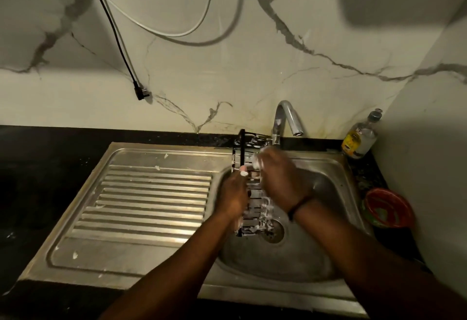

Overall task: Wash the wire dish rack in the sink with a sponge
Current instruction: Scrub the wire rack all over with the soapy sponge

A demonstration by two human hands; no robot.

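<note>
A black wire dish rack [253, 206], streaked with white foam, stands on edge in the steel sink [336, 175], its lower end near the drain [274, 231]. My left hand [233, 194] grips the rack's left frame bar, thumb foamy. My right hand [283, 180] is blurred against the rack's upper right side, fingers curled round something foamy at its tip. Whether that is the sponge cannot be made out.
A chrome tap [285, 120] curves over the basin's back edge. The ribbed drainboard [151, 201] lies left of the basin. A dish-soap bottle [360, 139] stands at the back right, a red bowl [388, 207] on the dark counter at right. Cables hang on the marble wall.
</note>
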